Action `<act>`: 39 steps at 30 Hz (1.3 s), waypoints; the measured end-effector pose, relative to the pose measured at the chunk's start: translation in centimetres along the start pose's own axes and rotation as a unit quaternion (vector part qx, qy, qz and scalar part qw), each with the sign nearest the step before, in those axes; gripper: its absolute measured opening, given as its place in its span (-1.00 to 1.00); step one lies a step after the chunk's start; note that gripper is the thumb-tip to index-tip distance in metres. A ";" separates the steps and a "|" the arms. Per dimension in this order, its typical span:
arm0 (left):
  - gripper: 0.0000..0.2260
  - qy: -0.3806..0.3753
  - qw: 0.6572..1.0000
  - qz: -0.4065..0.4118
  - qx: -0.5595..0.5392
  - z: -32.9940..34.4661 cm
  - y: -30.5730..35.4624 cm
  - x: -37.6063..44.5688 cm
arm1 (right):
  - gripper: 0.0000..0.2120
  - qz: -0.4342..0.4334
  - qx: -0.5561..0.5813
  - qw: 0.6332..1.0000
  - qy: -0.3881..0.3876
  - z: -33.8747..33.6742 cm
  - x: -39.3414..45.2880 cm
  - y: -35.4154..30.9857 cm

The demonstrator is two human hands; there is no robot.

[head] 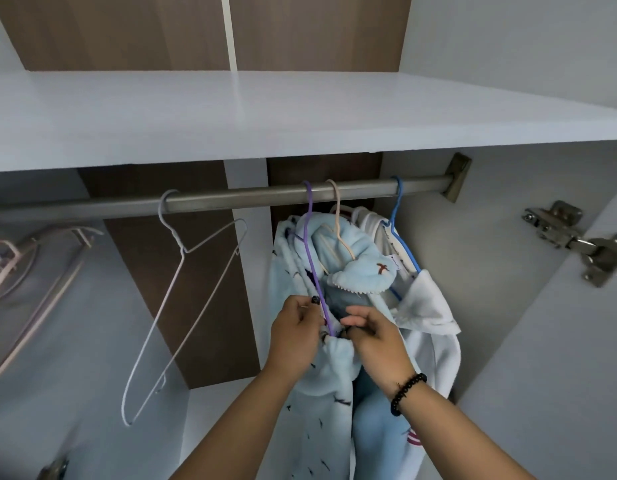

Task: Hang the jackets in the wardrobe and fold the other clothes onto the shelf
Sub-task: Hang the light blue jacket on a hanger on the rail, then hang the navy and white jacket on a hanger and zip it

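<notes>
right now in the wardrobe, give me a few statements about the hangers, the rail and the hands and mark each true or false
1. The white wire hanger on the rail carries no garment. True.
2. The purple hanger lies on the shelf. False: it hooks over the rail, inside the light blue jacket.
3. Both hands work at the light blue jacket. True: the left hand and right hand pinch its fabric.
4. The blue hanger hangs left of the white wire hanger. False: it hangs furthest right.
5. The bead bracelet is on the left wrist. False: the right wrist.
</notes>
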State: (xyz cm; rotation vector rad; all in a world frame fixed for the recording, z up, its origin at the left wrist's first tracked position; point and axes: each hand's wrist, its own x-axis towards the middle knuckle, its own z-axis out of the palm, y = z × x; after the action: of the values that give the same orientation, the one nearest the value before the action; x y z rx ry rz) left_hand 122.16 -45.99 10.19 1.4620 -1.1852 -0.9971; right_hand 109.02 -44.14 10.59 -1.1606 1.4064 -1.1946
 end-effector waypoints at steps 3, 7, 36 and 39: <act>-0.81 -0.014 0.998 0.018 0.053 -0.8 -0.2 -2.3 | -0.69 -0.009 0.006 1.000 0.019 -0.6 -3.0 0.3; -0.85 -0.033 0.997 0.033 0.068 -2.0 -0.1 -6.2 | -0.71 -0.003 -0.006 0.999 0.036 -1.5 -8.3 0.9; -0.89 -0.540 0.803 0.129 0.217 15.0 -2.5 -49.3 | -0.75 0.202 -0.082 0.904 0.369 -26.6 -57.2 12.5; -0.93 -0.569 0.778 0.137 0.226 19.0 -2.7 -54.4 | -0.76 0.230 -0.064 0.887 0.395 -30.5 -61.7 13.9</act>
State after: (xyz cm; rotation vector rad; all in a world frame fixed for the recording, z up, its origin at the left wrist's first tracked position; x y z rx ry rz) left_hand 94.01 4.04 4.96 0.8597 -2.5740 -1.5010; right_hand 85.41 21.65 4.15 -0.3382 2.2412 -1.2801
